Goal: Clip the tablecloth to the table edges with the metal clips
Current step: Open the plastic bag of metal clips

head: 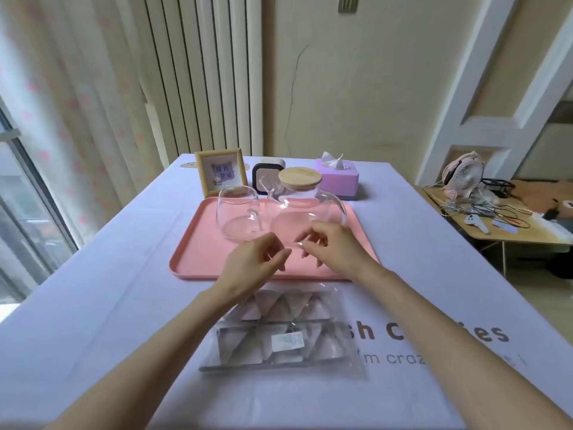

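Metal clips (279,330) sit in a clear bag (328,363) on the tablecloth (108,305), within reach. Left hand (251,262) and right hand (331,246) hover at the bag's far end, probably to open it. Fingers (280,255) are curled; grip cannot be determined.

Table (434,274) under lilac tablecloth (108,305)

Left grip (257,259) and right grip (328,246) held up at mid-frame, fingertips nearly meeting.
My left forearm (155,336) runs bare from the lower left corner, and its grip is turned inward with the fingers loosely curled and the thumb pointing toward the other grip. My right forearm (434,321) runs from the lower right edge, fingers curled the same way, tips just beside the left thumb. With the blur, I cannot tell whether either grip pinches anything.
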